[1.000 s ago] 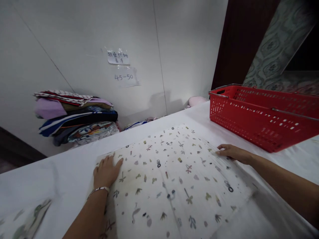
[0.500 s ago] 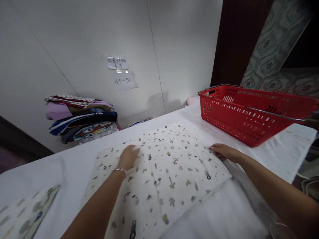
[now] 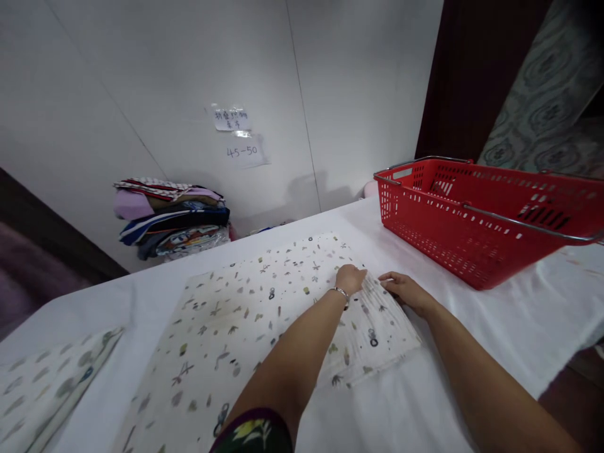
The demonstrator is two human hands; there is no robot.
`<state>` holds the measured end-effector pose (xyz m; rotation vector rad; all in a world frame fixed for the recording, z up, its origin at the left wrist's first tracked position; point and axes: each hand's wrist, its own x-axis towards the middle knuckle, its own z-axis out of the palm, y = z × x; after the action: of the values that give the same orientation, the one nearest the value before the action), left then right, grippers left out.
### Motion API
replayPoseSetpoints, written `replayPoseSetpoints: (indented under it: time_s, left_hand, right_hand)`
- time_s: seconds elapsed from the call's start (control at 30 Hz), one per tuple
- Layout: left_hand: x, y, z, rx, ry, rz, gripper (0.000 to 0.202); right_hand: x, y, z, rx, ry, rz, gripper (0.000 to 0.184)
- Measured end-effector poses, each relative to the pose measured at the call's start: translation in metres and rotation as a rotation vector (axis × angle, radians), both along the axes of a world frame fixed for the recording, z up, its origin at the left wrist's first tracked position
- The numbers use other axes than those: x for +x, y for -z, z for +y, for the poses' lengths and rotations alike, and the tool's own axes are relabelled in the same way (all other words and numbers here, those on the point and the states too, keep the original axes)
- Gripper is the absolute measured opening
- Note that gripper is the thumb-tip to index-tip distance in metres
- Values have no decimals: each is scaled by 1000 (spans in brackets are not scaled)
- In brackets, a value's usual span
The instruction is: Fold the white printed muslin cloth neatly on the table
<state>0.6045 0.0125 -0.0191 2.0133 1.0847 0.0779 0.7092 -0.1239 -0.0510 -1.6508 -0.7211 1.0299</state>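
Observation:
A cream cloth (image 3: 245, 314) printed with small plant and ring shapes lies flat on the white-covered table (image 3: 472, 321). My left hand (image 3: 350, 278), a thin bracelet at its wrist, lies palm down on the cloth near its right edge, fingers together and flat. My right hand (image 3: 402, 289) rests right beside it on the cloth's right edge, fingers stretched out flat. Neither hand holds anything.
A red plastic basket (image 3: 453, 220) with wire handles stands at the right back of the table. A stack of folded clothes (image 3: 172, 217) sits against the white wall. Another printed cloth (image 3: 42, 384) lies at the lower left. Paper notes (image 3: 240, 135) are taped to the wall.
My left hand has slid across the cloth from its left side to its right edge, ending beside my right hand, which stayed at the right edge. The view has shifted.

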Motion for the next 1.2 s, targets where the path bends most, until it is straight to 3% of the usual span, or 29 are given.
replayPoseSetpoints:
  time_s: [0.2,0.4,0.77,1.0,1.2]
  left_hand:
    - [25,10,7,32,-82,127,46]
    - [35,20,13,-4,-150,155,29]
    - [29,3,9,-276,-212,75,17]
    - [30,8,12,-303,-227,39,17]
    - [32,12,13,-255,-201,39,20]
  right_hand:
    - [2,8,10,112,40,-132,38]
    - [-1,13,18,194,74,-154,40]
    - [-2,6,17,124,77,-261,37]
    - [-1,4,15,109,-23,-302,38]
    - [-2,3,15,107,-29,-332,37]
